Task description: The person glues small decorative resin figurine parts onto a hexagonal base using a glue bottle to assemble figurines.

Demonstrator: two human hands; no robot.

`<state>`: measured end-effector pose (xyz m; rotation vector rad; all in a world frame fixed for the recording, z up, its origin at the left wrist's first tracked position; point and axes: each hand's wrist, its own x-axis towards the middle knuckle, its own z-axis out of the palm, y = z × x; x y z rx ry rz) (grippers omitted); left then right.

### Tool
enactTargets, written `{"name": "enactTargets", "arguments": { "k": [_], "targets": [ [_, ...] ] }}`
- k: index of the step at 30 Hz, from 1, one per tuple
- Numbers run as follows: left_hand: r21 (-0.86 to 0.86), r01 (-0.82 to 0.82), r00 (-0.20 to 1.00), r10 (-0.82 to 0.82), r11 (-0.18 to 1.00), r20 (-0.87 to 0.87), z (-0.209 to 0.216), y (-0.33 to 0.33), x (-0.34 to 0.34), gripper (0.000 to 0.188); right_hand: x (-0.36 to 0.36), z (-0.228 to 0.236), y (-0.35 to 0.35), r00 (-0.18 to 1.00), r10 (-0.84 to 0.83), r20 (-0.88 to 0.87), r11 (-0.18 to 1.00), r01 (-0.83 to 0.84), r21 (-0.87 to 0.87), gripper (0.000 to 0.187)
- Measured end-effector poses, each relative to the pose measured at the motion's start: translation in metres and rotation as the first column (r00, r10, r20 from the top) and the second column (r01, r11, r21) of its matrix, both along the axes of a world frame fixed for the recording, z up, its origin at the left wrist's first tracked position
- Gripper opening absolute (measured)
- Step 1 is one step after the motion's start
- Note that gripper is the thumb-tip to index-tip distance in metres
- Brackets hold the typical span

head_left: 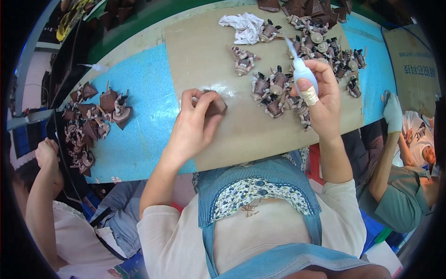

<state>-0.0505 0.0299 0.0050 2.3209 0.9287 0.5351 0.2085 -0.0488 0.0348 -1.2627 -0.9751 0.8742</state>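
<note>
My left hand [193,123] is closed around a small brown angular block [218,107], pressing it near the tan board [218,144]; the fingers hide part of it. Raised over the board's right side, my right hand [327,102] grips a small white squeeze bottle [304,75] with a thin nozzle pointing up and left. Tape wraps the right thumb. Just left of and below the bottle lies a cluster of small painted figurines [275,88] in brown and cream. One more figurine [243,60] lies apart, between the cluster and my left hand.
A crumpled white cloth [242,28] lies at the far side, near more figurines [325,44] and brown angular blocks [304,8]. Figurines joined to brown blocks [93,123] crowd the left end. Another white bottle [98,68] is there. People sit on both sides; one gloved hand [393,111] reaches in right.
</note>
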Motion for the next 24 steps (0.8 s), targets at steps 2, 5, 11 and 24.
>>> {"name": "enactTargets", "arguments": {
  "k": [2, 5, 11, 24],
  "targets": [
    [-0.128, -0.096, 0.995, 0.093, 0.987, -0.029, 0.006, -0.012, -0.003, 0.048, -0.001, 0.003, -0.005, 0.998, 0.034, -0.056, 0.998, -0.037, -0.050, 0.033],
    [-0.315, -0.155, 0.981, 0.183, 0.937, 0.063, -0.002, -0.021, -0.002, 0.047, -0.005, 0.012, -0.009, 0.986, 0.120, 0.119, 0.992, -0.115, -0.043, 0.028],
    [-0.698, 0.280, 0.714, 0.343, 0.659, 0.610, 0.012, -0.042, 0.019, 0.077, -0.011, 0.041, -0.025, 0.882, 0.209, 0.423, 0.970, -0.240, 0.022, 0.031],
    [-0.689, 0.400, 0.711, 0.269, 0.605, 0.650, 0.018, -0.057, 0.028, 0.070, -0.025, 0.068, -0.029, 0.621, 0.117, 0.775, 0.891, -0.411, 0.195, 0.026]
  ]
}}
